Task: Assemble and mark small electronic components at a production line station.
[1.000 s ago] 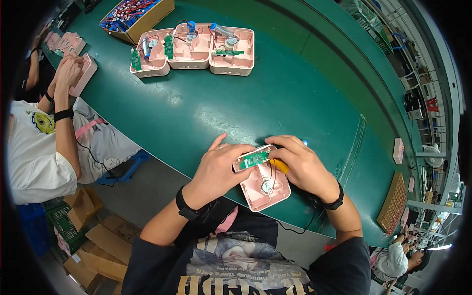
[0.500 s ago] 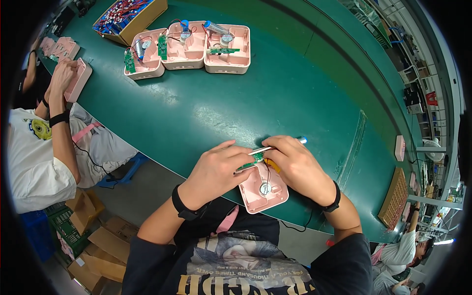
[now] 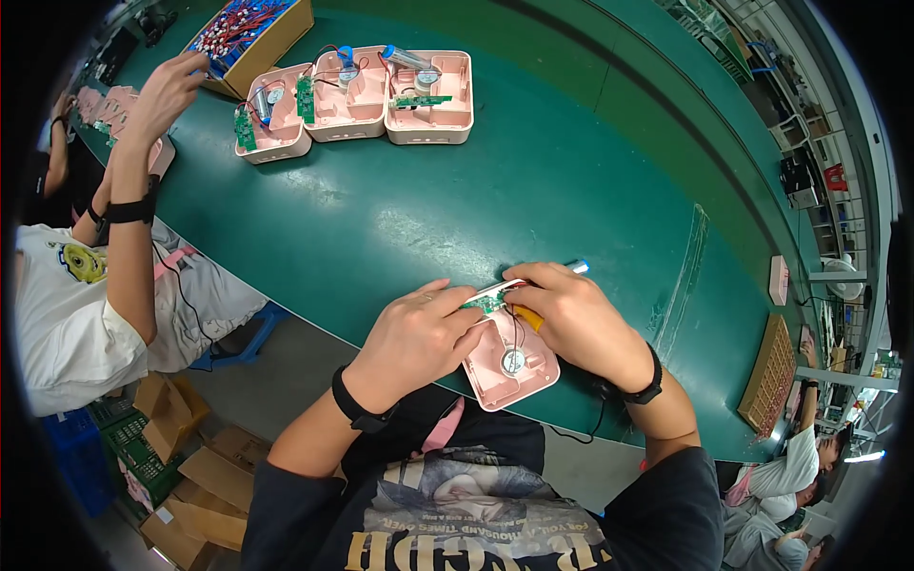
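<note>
Close in front of me, a pink plastic housing [image 3: 484,381] lies by the table's near edge, with a round silver speaker [image 3: 513,363] and thin wires inside. A green circuit board [image 3: 487,304] sits at the housing's far side. My left hand [image 3: 419,333] is closed, its fingertips gripping the board's left end. My right hand [image 3: 576,309] pinches the board's right end, fingers bent over it. Under that palm shows part of a yellow object [image 3: 526,317], its kind hidden. A blue cylindrical battery [image 3: 579,267] pokes out beyond the right hand's knuckles.
Three pink housings [image 3: 428,124] with boards, wires and batteries stand at the far left. Behind them is a cardboard box [image 3: 271,48] of wired blue batteries. A co-worker's raised hand [image 3: 169,90] is beside that box. A tan slotted tray [image 3: 767,376] lies at the right.
The co-worker's arm has risen from a pink housing toward the battery box. My hands stay at the board with small finger shifts; my left thumb now shows lower, over the housing's edge.
</note>
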Demonstrator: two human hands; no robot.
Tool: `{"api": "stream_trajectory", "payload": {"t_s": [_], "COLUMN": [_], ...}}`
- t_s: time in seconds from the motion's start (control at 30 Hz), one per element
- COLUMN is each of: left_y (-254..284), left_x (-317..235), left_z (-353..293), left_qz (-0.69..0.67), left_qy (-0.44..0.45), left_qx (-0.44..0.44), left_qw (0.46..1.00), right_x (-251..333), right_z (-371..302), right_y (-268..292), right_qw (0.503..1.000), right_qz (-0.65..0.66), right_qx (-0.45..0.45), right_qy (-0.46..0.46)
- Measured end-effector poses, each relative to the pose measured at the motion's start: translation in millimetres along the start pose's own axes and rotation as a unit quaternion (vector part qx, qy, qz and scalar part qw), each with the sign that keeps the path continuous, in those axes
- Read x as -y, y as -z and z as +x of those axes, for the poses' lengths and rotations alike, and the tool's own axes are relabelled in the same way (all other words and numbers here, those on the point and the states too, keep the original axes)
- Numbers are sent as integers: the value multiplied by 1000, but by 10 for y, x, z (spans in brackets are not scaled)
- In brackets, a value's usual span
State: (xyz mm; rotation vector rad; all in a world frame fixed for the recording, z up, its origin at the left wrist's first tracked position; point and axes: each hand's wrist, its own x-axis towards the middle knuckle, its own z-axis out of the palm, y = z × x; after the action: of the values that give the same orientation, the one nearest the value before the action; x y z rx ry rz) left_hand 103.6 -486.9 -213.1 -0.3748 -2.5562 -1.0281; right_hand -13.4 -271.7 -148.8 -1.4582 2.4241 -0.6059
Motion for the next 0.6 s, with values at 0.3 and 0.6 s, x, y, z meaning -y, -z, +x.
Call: {"api": "stream_trajectory", "payload": {"t_s": [0.3, 0.6], "left_y": [75, 10], "left_x": [-134, -221], "left_z": [-69, -224], "left_qz": [46, 52], "left_qy": [36, 70], "left_qx": [-37, -62], "left_qw": [998, 994], "right_x": [-412, -184], "right_z": [-117, -208], "right_y": [346, 218], "right_qw": [993, 997], "right_qz": [-110, -44], "right_qx": [-42, -57], "right_qy": [10, -22]}}
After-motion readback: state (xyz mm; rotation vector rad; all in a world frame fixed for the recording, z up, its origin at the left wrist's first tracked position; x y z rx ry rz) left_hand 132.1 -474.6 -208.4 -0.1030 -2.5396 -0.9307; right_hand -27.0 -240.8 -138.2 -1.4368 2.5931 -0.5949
